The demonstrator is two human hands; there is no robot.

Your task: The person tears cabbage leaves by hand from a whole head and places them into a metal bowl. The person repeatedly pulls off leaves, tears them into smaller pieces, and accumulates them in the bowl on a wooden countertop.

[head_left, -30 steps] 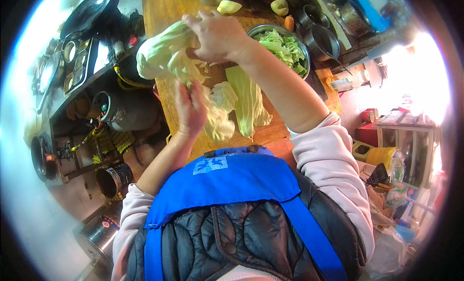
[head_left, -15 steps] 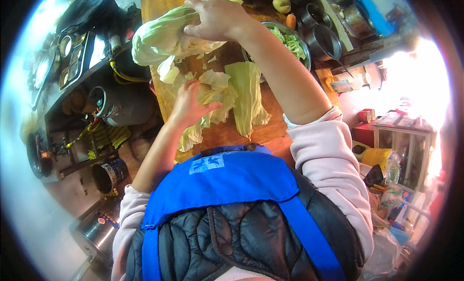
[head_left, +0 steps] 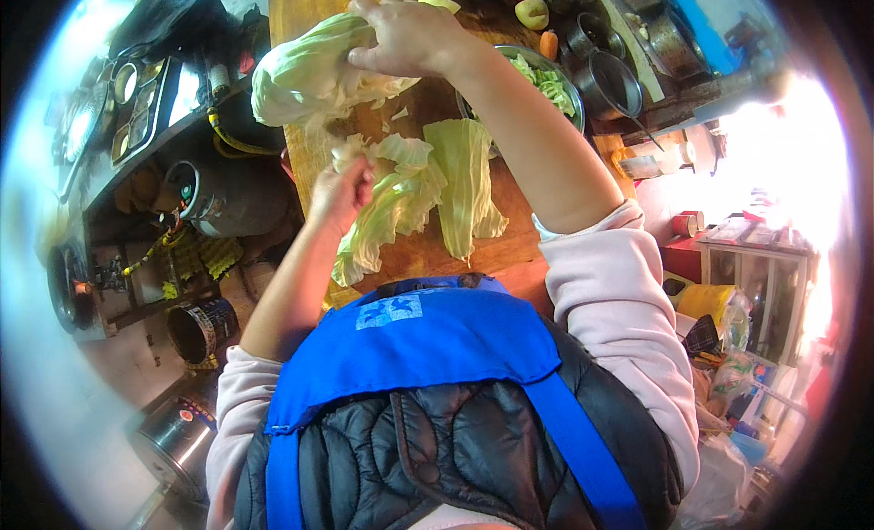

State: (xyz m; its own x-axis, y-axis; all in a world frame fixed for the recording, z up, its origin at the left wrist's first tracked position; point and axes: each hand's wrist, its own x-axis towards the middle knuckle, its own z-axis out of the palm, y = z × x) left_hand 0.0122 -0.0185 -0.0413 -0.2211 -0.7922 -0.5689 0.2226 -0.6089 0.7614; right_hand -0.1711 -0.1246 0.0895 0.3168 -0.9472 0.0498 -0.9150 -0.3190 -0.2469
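Observation:
A pale green cabbage point(head_left: 299, 73) lies on its side at the far left of the wooden table point(head_left: 305, 11). My right hand point(head_left: 411, 38) is closed over its right end, thumb on the side facing me. Just below the cabbage, my left hand point(head_left: 340, 195) is closed with a small pale piece of cabbage leaf point(head_left: 347, 151) at its fingertips. Beside it lie a crumpled loose leaf point(head_left: 393, 202) and a longer, flatter leaf point(head_left: 462, 179). Small scraps lie near the cabbage's lower edge.
Beyond my right forearm stands a metal bowl point(head_left: 581, 113) of cut green leaves. Past it are a carrot point(head_left: 548, 45), a round yellowish vegetable point(head_left: 532, 13) and a dark pot point(head_left: 612, 82). A gas cylinder point(head_left: 241, 200) sits under the left-hand shelf.
My left hand has gone from spread fingers to a closed grip on a leaf piece. The pale flap that hung below the cabbage no longer shows there. My right hand stays on the cabbage.

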